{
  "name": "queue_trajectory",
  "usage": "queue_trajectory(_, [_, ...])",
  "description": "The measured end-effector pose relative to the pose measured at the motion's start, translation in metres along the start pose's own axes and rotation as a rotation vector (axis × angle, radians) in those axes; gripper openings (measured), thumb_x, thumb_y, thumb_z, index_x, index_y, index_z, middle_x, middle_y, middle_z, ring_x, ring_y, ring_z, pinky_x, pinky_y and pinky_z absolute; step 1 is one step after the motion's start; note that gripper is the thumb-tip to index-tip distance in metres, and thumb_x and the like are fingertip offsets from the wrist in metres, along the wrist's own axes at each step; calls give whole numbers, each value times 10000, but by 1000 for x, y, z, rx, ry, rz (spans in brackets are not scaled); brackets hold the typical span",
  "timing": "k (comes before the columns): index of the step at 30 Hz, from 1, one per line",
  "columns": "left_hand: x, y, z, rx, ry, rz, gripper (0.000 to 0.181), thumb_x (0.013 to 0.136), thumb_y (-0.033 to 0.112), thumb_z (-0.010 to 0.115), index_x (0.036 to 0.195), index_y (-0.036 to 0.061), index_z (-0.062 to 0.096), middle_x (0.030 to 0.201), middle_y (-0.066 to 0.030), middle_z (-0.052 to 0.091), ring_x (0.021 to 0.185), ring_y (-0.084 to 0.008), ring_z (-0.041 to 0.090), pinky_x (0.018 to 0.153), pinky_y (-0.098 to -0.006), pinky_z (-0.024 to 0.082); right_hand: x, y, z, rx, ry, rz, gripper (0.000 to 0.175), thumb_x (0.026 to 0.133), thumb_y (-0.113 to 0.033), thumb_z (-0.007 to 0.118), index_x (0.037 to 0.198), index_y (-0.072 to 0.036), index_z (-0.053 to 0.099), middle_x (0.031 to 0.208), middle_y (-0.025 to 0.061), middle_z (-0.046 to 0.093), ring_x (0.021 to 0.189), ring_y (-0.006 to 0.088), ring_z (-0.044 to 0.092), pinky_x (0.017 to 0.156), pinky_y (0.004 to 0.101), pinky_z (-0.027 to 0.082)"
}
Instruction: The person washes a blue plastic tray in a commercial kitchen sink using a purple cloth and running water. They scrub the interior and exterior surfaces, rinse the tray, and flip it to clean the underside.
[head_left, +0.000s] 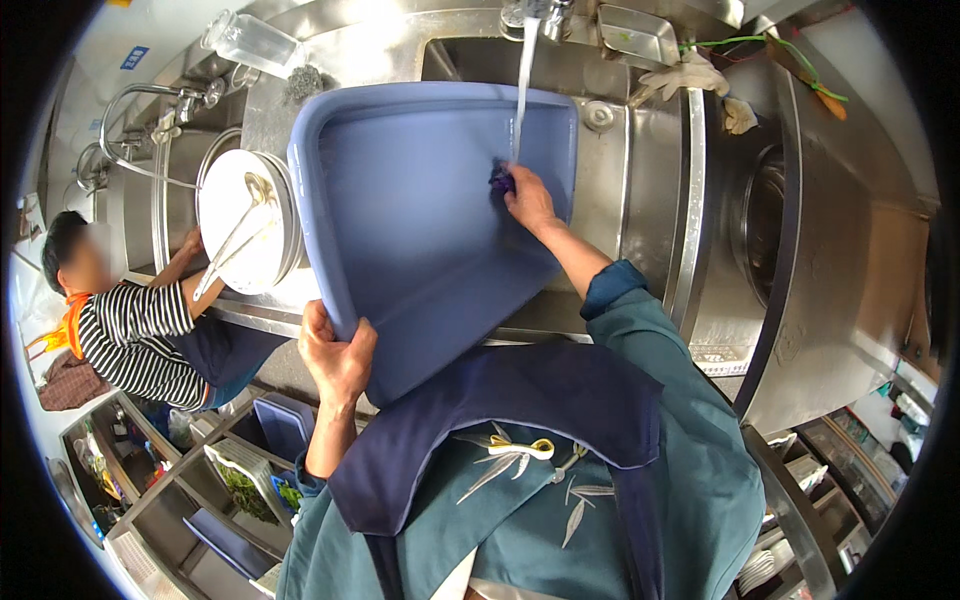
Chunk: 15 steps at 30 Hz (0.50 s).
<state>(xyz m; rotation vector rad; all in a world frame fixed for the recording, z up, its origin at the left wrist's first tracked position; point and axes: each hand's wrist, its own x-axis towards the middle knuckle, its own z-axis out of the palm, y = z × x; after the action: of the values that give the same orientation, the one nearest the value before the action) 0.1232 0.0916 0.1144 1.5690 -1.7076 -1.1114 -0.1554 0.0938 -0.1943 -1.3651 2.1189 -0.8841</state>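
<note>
A large blue plastic tub (427, 187) is tilted over a stainless steel sink (600, 195), its hollow side up. My left hand (337, 352) grips the tub's rim at the near left corner, thumb on top. Inside the tub, towards its right side, my right hand (531, 196) holds a dark purple scrubber or cloth (501, 178), blurred and partly covered by the fingers. A stream of water (525, 90) runs from the tap (536, 11) down to the tub beside that hand.
At left, stacked white plates (244, 225) bear a ladle (259, 191). A co-worker in a striped top (142, 322) stands beyond them. A steel wool scourer (302, 84) and a clear pitcher (251, 46) lie behind. Gloves (694, 73) and a metal tray (637, 34) are at back right.
</note>
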Motion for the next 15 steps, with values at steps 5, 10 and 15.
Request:
queue_trajectory(5, [1,-4,-4,-18,-4,-54,227,745,-49,643,905,17,498,724,13,532,614,-29,491,555,-194,402,-31,17,45,-539,-266,-1,537,820,-81,549,1338,-84,404,1298,127,474,1070,290,561,844,437,505])
queue_trajectory(10, [-2,-8,-9,-88,39,-108,246,744,-42,663,929,7,508,727,1,554,604,-38,510,562,-189,420,-87,26,57,-503,-495,-26,493,841,-102,489,1329,-63,433,1323,135,464,1056,314,577,828,444,510])
queue_trajectory(15, [-2,-10,-8,-117,56,-126,248,745,-45,645,942,10,503,753,-4,557,618,-42,516,576,-187,420,-66,1,38,-393,-767,211,381,848,-132,452,1208,-80,566,1227,144,580,1050,330,598,833,455,507])
